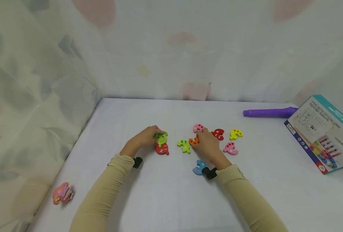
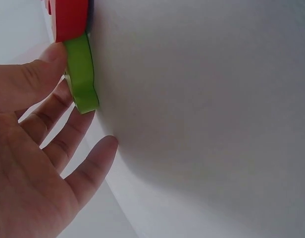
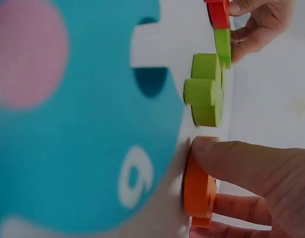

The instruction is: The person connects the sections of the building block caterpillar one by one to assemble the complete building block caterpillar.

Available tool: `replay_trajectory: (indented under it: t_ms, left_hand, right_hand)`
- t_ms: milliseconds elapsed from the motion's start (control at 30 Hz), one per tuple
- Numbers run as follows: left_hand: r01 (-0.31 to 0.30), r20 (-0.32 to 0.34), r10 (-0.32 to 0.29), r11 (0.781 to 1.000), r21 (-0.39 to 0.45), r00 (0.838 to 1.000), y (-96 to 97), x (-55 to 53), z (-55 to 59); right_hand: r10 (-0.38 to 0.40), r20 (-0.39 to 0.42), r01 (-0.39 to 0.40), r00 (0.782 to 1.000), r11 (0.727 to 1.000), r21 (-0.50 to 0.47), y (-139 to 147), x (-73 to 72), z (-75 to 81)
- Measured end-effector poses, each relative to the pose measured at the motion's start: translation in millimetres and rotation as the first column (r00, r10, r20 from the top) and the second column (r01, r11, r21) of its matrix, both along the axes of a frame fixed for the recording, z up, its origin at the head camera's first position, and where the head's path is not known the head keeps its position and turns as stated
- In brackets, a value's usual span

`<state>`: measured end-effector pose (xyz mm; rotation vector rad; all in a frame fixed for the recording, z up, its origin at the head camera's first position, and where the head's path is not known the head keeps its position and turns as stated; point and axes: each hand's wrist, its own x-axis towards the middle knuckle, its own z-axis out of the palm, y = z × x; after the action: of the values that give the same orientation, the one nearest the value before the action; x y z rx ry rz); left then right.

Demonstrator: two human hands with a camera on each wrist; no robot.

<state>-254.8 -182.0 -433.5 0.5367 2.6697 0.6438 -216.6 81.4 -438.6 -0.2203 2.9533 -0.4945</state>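
Note:
My left hand (image 1: pixel 146 136) holds the green smiling head piece (image 1: pixel 161 138) between thumb and fingers. Joined below the head is a red piece marked 2 (image 1: pixel 162 149). With thumb and fingers, my right hand (image 1: pixel 209 145) pinches an orange spotted piece (image 3: pixel 198 188) on the table, partly hidden by the hand in the head view. A green striped piece (image 1: pixel 184 146) lies between the hands. Close to the right wrist is a blue piece with pink spots (image 1: pixel 198 168), which looms large in the right wrist view, its number 6 visible.
Around the right hand lie a pink piece (image 1: pixel 197 128), a red piece (image 1: pixel 218 134), a yellow piece (image 1: pixel 235 134) and another pink piece (image 1: pixel 230 148). A purple tube (image 1: pixel 269 112) and a toy box (image 1: pixel 323 135) are at right. A pink figurine (image 1: pixel 63 193) sits at left.

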Motion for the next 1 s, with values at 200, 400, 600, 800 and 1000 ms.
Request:
replay_trajectory:
  t_ms: [200,400,600,800,1000]
  left_hand:
    - [0.002,-0.002,-0.002,1.0,-0.003,1.0,1.0,0.9,1.2]
    - [-0.004,0.004,0.004,1.0,-0.004,1.0,0.5,1.2,1.5]
    - [0.007,0.004,-0.007,1.0,0.004,1.0,0.4,0.3,2.0]
    - [0.018,-0.006,-0.018,1.0,0.007,1.0,0.9,1.4,4.3]
    - [0.028,-0.017,-0.027,1.0,0.005,0.999,0.6,2.4,5.1]
  right_hand:
    - [0.002,-0.077,-0.004,0.997,1.0,-0.029,0.8,8.6,10.1]
    - [0.058,-0.09,-0.065,0.994,0.995,-0.077,-16.1,19.9,24.2]
    - [0.176,-0.126,-0.189,0.976,0.977,-0.098,-44.2,33.1,19.9]
    - [0.259,-0.105,-0.269,0.96,0.957,-0.104,-66.4,40.1,8.8]
    - [0.276,-0.099,-0.284,0.956,0.956,-0.08,-75.9,41.4,4.2]
